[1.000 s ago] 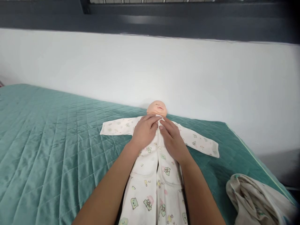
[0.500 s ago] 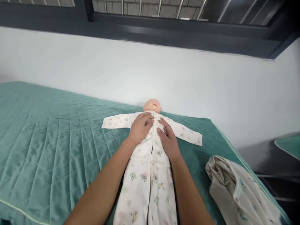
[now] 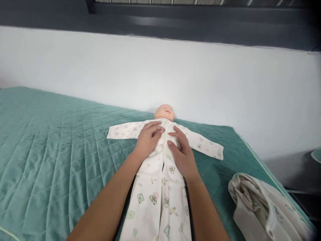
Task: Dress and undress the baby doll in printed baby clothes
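Note:
A baby doll (image 3: 165, 111) lies on its back on a teal quilted bed (image 3: 50, 147), dressed in a white sleepsuit (image 3: 157, 197) printed with small animals, sleeves spread to both sides. My left hand (image 3: 147, 140) rests flat on the left side of the doll's chest, fingers extended. My right hand (image 3: 182, 152) lies on the right side of the chest, fingers stretched toward the front placket just below the collar. Both hands press on the fabric and hold nothing.
A crumpled pale printed cloth (image 3: 265, 207) lies on the bed at the lower right, near the bed's right edge. A white wall (image 3: 200, 83) runs behind the doll's head, under a dark window frame (image 3: 175, 20).
Both hands have stayed on the doll's chest, sliding slightly down from the collar. The view has shifted a little; the doll has not moved.

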A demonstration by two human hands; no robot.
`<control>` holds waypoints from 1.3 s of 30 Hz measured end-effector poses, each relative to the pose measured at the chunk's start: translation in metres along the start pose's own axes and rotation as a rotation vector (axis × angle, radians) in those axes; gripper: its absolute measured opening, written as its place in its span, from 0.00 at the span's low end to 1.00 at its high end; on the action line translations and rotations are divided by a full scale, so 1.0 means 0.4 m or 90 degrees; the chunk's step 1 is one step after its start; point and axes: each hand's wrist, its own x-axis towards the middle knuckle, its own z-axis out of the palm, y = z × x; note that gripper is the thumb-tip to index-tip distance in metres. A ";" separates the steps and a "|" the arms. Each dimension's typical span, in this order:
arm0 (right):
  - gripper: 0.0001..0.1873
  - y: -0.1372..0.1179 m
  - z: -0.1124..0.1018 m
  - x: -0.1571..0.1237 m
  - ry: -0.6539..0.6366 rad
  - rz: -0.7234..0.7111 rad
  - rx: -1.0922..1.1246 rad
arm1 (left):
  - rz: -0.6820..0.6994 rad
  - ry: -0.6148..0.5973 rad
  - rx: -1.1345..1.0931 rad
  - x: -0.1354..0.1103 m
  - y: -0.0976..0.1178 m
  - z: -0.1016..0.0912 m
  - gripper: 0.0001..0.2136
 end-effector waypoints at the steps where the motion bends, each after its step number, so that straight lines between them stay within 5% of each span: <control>1: 0.13 -0.002 0.000 0.000 0.000 0.002 0.001 | -0.007 -0.016 -0.001 0.001 0.002 -0.002 0.08; 13: 0.13 -0.017 -0.003 -0.009 -0.008 0.035 0.011 | -0.045 -0.042 -0.039 -0.005 0.024 -0.012 0.05; 25: 0.12 -0.026 -0.001 -0.007 0.039 0.061 0.055 | 0.069 -0.025 0.056 -0.003 0.044 -0.001 0.05; 32: 0.10 -0.017 0.002 -0.001 0.042 0.042 0.062 | 0.095 -0.077 0.072 -0.012 0.046 -0.011 0.07; 39: 0.07 -0.017 -0.029 -0.009 -0.019 0.048 0.110 | 0.048 -0.072 0.015 -0.052 0.049 -0.025 0.06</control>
